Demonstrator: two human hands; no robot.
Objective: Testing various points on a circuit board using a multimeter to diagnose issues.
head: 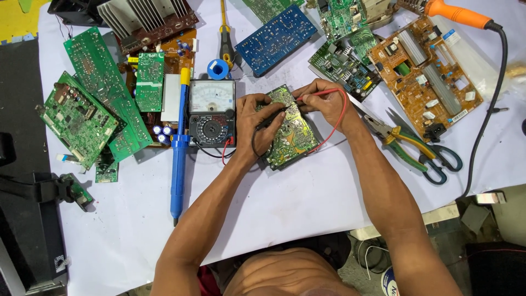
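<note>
Here both hands probe a circuit board.

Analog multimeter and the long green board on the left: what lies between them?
In the head view, a blue desoldering pump lies between the multimeter and the long green board.

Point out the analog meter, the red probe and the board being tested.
analog meter point(212, 97): head view, on its white dial face.
red probe point(310, 95): head view, on its shaft by the right hand's fingers.
circuit board point(296, 137): head view, on its bare solder side.
</note>
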